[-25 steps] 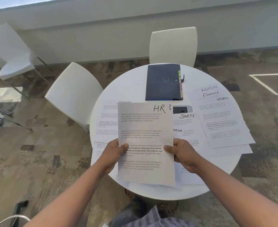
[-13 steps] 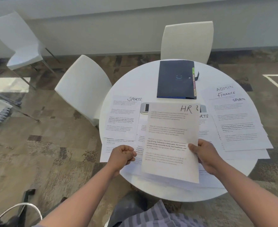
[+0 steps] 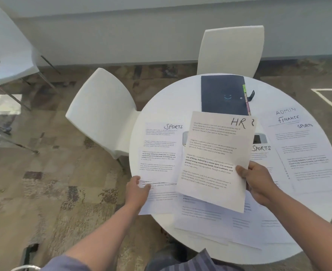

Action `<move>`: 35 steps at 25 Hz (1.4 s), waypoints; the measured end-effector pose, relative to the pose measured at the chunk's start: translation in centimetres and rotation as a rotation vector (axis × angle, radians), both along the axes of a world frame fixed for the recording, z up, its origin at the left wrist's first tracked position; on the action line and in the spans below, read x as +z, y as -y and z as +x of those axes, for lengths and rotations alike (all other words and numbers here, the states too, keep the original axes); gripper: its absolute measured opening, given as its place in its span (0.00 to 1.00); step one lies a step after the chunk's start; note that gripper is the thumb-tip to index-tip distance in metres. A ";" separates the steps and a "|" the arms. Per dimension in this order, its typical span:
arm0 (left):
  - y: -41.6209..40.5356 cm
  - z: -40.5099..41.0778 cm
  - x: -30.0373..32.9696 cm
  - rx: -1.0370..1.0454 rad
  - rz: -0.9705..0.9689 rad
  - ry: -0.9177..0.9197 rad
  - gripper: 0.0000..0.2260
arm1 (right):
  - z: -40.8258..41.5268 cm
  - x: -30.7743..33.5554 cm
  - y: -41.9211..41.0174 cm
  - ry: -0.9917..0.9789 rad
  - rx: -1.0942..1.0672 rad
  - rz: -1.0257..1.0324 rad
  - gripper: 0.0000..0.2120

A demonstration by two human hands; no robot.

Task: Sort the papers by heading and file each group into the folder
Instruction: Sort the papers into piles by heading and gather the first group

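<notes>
Pinched at its right edge between the thumb and curled fingers of the right hand [image 3: 259,182], a white printed sheet headed "HR" [image 3: 216,159] is held tilted above the round white table [image 3: 167,98]. Left hand [image 3: 136,190] lies at the table's near-left rim, fingers relaxed and touching the lower edge of a flat white sheet headed "SPORTS" [image 3: 161,149]. Dark navy rectangular folder with coloured tabs [image 3: 222,94] lies closed at the table's far side. White sheets headed "ADMIN" and "FINANCE" [image 3: 290,122] overlap on its right side.
</notes>
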State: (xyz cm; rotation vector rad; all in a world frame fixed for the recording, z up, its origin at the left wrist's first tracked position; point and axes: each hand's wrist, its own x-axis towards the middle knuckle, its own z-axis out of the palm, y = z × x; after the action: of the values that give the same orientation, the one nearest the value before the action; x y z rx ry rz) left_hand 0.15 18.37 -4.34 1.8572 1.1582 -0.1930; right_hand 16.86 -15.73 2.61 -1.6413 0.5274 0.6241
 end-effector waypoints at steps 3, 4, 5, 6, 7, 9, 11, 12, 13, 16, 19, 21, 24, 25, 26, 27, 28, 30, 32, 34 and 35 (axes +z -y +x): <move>-3.2 2.0 -1.3 -0.036 0.069 -0.064 0.32 | -0.3 -0.1 -1.2 0.008 -0.021 -0.038 0.07; -3.7 2.6 -1.6 -0.033 0.084 -0.083 0.35 | -0.6 0.1 -1.2 0.010 -0.032 -0.040 0.07; -4.3 3.2 -1.9 -0.028 0.097 -0.100 0.37 | -0.8 0.1 -1.5 0.009 -0.045 -0.042 0.07; -4.6 3.6 -1.9 -0.018 0.102 -0.116 0.36 | -1.0 0.0 -1.7 0.004 -0.061 -0.045 0.08; -4.8 4.0 -2.1 -0.004 0.100 -0.121 0.34 | -1.1 0.0 -1.9 0.002 -0.072 -0.045 0.08; -5.3 4.6 -2.6 0.025 0.081 -0.121 0.31 | -1.2 -0.1 -2.1 0.003 -0.088 -0.046 0.08; -5.7 4.9 -3.3 0.082 0.062 -0.105 0.28 | -1.1 -0.2 -2.3 0.006 -0.098 -0.058 0.08; -5.9 4.9 -3.3 0.125 0.035 -0.094 0.26 | -1.0 -0.3 -2.5 0.004 -0.101 -0.062 0.08; -6.1 4.7 -3.3 0.163 0.008 -0.090 0.24 | -1.0 -0.4 -2.6 0.002 -0.101 -0.068 0.09; -7.0 4.2 -2.8 0.216 -0.031 -0.094 0.18 | -1.4 -0.8 -3.2 -0.002 -0.095 -0.067 0.09; -8.5 3.8 -3.2 0.187 -0.043 -0.073 0.13 | -1.5 -0.8 -3.6 0.003 -0.072 -0.082 0.08; -8.9 3.7 -3.3 0.138 -0.090 -0.017 0.09 | -1.3 -0.8 -3.6 0.002 -0.072 -0.091 0.08; -9.3 3.7 -3.3 0.041 -0.111 0.031 0.04 | -1.0 -1.3 -3.5 -0.014 -0.080 -0.087 0.08; -9.4 3.9 -3.2 -0.002 -0.101 0.034 0.03 | -0.9 -1.3 -3.5 -0.015 -0.087 -0.082 0.08; -9.5 4.1 -3.1 -0.050 -0.087 0.030 0.02 | -0.8 -1.3 -3.5 -0.014 -0.089 -0.081 0.08; -9.5 4.3 -2.8 -0.093 -0.073 0.034 0.02 | -0.8 -1.2 -3.6 -0.014 -0.090 -0.082 0.08; -9.5 4.5 -2.6 -0.123 -0.062 0.045 0.02 | -0.7 -1.1 -3.7 -0.014 -0.091 -0.077 0.08; -9.5 5.1 -1.8 -0.110 -0.041 0.103 0.03 | -0.7 -0.8 -3.7 -0.012 -0.099 -0.071 0.08; -9.9 6.1 -0.7 0.003 -0.047 0.179 0.02 | -0.7 -0.6 -3.5 -0.010 -0.108 -0.075 0.09; -11.2 7.5 -0.2 0.093 -0.027 0.216 0.03 | -0.7 -0.4 -3.1 -0.011 -0.119 -0.075 0.09; -12.0 8.5 -0.2 0.113 -0.022 0.226 0.03 | -0.7 -0.3 -2.8 -0.011 -0.125 -0.075 0.10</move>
State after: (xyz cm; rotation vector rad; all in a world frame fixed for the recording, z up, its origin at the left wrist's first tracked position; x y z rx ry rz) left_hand 8.61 30.33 -4.51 1.7384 1.0952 0.0668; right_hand 16.12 -12.90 2.28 -1.6621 0.6634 0.5264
